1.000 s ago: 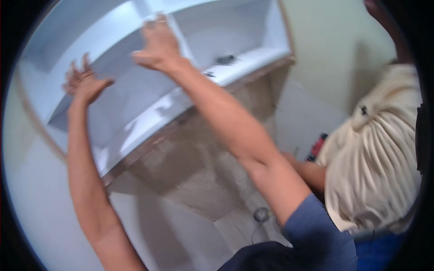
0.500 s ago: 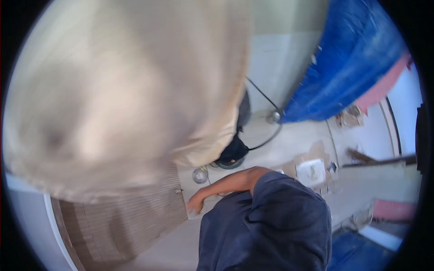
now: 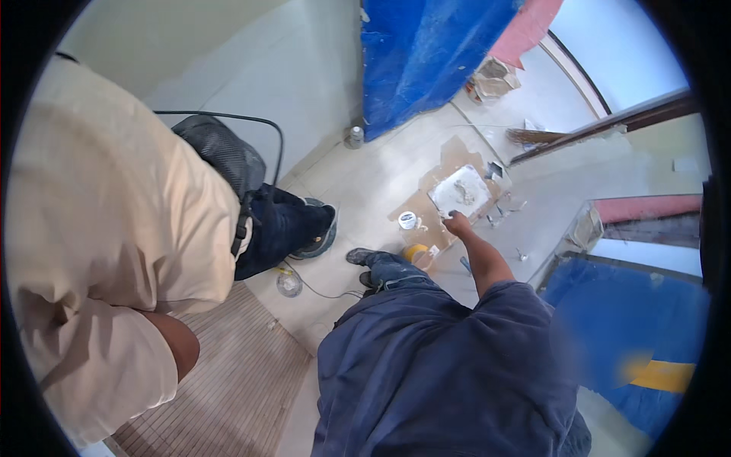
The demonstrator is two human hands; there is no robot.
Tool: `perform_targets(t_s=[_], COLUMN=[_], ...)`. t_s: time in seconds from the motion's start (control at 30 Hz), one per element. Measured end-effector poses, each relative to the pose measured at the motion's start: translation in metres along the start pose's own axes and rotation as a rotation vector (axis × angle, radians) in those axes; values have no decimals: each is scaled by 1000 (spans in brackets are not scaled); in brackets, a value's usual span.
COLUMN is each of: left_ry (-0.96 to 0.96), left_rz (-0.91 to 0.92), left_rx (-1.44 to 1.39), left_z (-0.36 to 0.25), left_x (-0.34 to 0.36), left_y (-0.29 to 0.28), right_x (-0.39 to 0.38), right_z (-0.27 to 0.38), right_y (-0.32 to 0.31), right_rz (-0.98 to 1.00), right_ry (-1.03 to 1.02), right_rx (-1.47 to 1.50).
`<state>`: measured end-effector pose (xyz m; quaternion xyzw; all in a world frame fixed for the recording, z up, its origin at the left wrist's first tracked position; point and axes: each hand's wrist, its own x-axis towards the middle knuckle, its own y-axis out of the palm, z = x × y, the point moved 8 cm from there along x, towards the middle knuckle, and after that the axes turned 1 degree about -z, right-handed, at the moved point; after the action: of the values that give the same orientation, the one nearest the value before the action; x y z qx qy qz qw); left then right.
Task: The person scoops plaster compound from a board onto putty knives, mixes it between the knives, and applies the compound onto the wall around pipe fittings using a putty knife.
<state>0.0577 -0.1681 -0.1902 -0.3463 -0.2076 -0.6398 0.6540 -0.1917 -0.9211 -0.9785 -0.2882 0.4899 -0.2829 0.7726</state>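
My right hand point(image 3: 457, 222) reaches down at the near edge of a white tray point(image 3: 438, 199) with pale, lumpy paste in it. Its fingers look closed, with a small dark bit at their tips that I cannot make out. My left hand is out of sight, and my dark blue shirt fills the lower middle. Left of the tray stands a small tub with a white lid point(image 3: 407, 220). A yellow roll-like object point(image 3: 418, 254) lies nearer to my boots. The tray rests on brown cardboard point(image 3: 453, 156) on the floor.
A co-worker in a beige shirt point(image 3: 114, 175) stands close on the left, a black mesh pouch point(image 3: 217, 148) at the waist. A blue sheet point(image 3: 426, 61) hangs ahead. Ridged brown flooring point(image 3: 236, 365) lies lower left, near a thin cable point(image 3: 320, 293). A broom point(image 3: 533, 136) lies far right.
My right hand has swung from beside the ridged flooring to the white tray. The view has shifted, and the co-worker's beige shirt covers less of it.
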Motion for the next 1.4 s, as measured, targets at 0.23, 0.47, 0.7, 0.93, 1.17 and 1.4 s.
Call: perform_targets(t_s=[0.23,0.47,0.7,0.93,1.17,1.4], left_ry=[-424,-591,-472,-251,-302,896], left_rz=[484,2013,2295,2200,2247,2140], left_rx=[-792,-1444,-1455,-1701,-2142,-1867], left_z=[-335,-613,-770,-947,-1122,-1221], left_x=[-234,-412,-317,-214,-22,177], left_y=[184,160,206,297,299,255], right_x=[-44,-42,-5,16,-1,42], right_z=[-109,-95,-152,-174,-220,-113], right_y=[31,3,-36,-137,-113,-150], right_rz=[109,144,14,-213,-37,72], right_ry=[81,-9,113,208,470,445], right_rx=[137,178,139,353,333,962])
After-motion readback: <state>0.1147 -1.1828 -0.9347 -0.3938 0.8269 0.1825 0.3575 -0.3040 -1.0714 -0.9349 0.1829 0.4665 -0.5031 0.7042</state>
